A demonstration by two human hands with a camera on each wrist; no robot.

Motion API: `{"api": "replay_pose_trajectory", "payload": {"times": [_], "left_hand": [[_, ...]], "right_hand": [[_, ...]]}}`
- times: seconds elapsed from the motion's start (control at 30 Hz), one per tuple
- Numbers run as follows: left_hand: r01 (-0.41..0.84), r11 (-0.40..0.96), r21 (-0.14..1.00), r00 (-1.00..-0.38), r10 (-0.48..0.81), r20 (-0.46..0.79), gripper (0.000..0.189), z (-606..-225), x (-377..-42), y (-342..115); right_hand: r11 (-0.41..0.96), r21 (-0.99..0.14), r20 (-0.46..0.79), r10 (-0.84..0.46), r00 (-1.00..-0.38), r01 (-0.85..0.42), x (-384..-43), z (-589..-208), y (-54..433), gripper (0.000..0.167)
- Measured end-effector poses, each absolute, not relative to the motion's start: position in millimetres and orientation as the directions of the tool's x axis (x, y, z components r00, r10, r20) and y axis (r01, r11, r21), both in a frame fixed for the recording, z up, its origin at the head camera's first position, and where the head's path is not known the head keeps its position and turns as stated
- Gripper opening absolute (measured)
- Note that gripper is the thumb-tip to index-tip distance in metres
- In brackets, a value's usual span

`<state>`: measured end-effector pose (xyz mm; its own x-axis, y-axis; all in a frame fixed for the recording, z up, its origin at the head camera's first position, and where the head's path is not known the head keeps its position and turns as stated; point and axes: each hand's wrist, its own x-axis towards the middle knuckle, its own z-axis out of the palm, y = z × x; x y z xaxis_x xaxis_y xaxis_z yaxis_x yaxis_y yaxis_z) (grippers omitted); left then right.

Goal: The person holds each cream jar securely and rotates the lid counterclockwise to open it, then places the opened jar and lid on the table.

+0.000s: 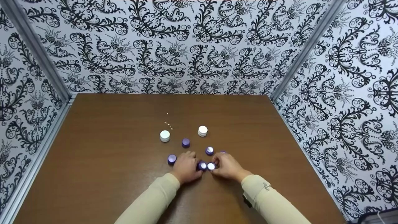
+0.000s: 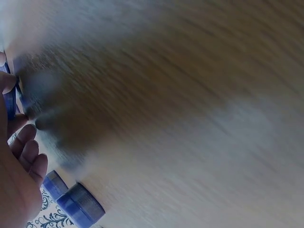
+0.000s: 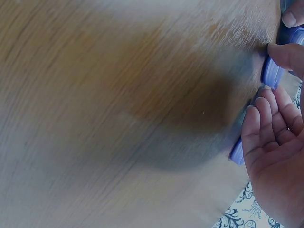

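Note:
In the head view, my left hand [image 1: 186, 168] grips a small round purple jar [image 1: 202, 165] from its left side. My right hand [image 1: 228, 167] pinches a second purple jar [image 1: 211, 166] with a pale, shiny top. The two jars stand side by side between the hands. In the right wrist view, the right thumb presses one side of that ribbed purple jar [image 3: 271, 73] and fingertips meet the other. Part of the left hand's jar [image 2: 10, 102] shows at the left edge of the left wrist view, mostly behind the fingers.
Around the hands stand more purple jars, one left of the left hand [image 1: 172, 159], one farther back [image 1: 185, 142], one in front of the right hand [image 1: 209, 151] and one partly hidden behind it [image 1: 223, 152]. Two white jars [image 1: 165, 136] [image 1: 202, 131] stand farther back on the brown table [image 1: 108, 161].

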<state>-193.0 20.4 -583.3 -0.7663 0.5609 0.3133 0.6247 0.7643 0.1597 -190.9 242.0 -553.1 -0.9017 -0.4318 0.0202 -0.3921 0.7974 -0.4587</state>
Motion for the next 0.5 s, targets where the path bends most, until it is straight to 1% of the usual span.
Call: {"api": "replay_pose_trajectory", "payload": {"times": [0.13, 0.27, 0.5], "left_hand": [[0.615, 0.772, 0.163, -0.781, 0.568, 0.259, 0.04, -580.9, -192.3, 20.7], [0.6, 0.776, 0.195, -0.798, 0.564, 0.213, 0.044, -578.9, -191.3, 20.9], [0.596, 0.772, 0.221, -0.802, 0.556, 0.217, 0.047, -578.0, -190.2, 20.8]], "right_hand": [[0.794, -0.462, 0.022, -0.434, -0.9, -0.394, -190.5, -552.2, 242.2, 0.032], [0.79, -0.468, 0.02, -0.439, -0.898, -0.397, -190.3, -552.1, 242.5, 0.032], [0.788, -0.45, 0.038, -0.453, -0.891, -0.42, -191.7, -552.7, 242.3, 0.033]]}}
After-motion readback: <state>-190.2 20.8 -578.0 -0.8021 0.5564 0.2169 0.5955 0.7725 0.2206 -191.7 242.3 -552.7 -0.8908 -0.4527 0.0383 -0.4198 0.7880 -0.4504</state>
